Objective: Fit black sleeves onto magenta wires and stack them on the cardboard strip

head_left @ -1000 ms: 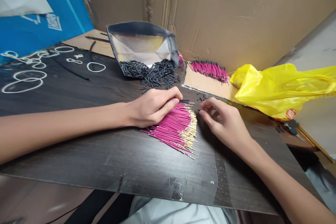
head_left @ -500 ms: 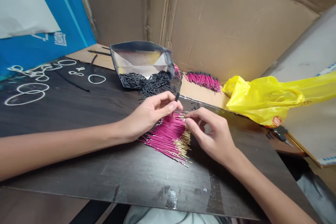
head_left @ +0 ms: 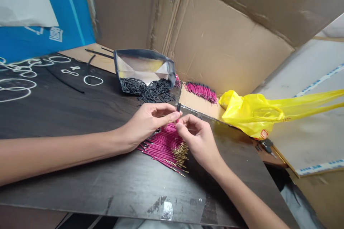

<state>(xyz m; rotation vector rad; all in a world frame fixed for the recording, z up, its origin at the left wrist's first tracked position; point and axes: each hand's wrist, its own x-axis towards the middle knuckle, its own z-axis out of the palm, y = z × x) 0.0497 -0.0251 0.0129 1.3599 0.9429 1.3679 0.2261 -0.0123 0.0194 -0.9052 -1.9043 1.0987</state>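
Head view: left hand, mid-frame, thumb and forefinger pinched on black sleeving standing upright. Right hand's fingertips nearly meet just below; grip hidden, cannot tell. Pink wires fan beneath on tabletop. Risk: loose pinch could drop sleeving; low right hand might skew the fan.

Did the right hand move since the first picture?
Yes, left. Against the wire pile, the right hand was beyond the gold ends; now it reaches past them, close to the left hand.
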